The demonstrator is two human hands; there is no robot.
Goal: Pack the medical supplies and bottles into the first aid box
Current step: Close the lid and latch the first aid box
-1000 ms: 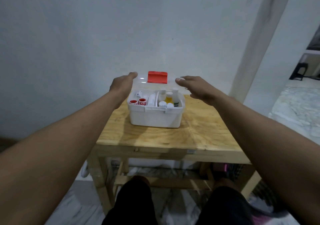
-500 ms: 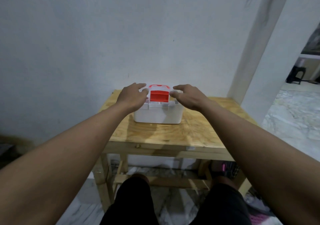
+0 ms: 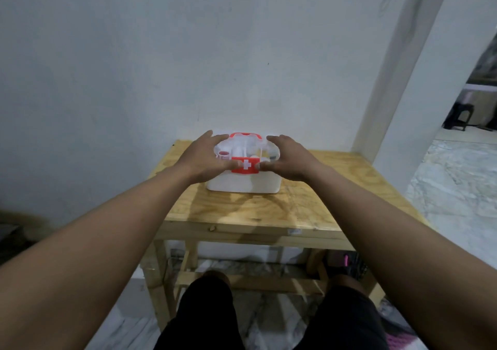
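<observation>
Fingers of both hands lie spread and flat on the clear lid (image 3: 242,149) of the first aid box (image 3: 243,183), not curled round anything. On the lid's left side rests the left hand (image 3: 207,161), its thumb reaching in to touch the left edge of the red latch (image 3: 245,165). Opposite it, the right hand (image 3: 286,161) rests on the right side, with its thumb at the latch's right edge. A white cross marks the latch, which sits at the front of the lid, between the two thumbs. Behind it shows the red handle (image 3: 244,135) on top of the lid. Through the clear plastic, bottles (image 3: 238,149) and a red-capped container (image 3: 223,154) show inside, blurred. Set on the wooden table (image 3: 269,209), the white box stands toward the back, close to the wall (image 3: 188,67). Both forearms stretch out over the table's front edge.
</observation>
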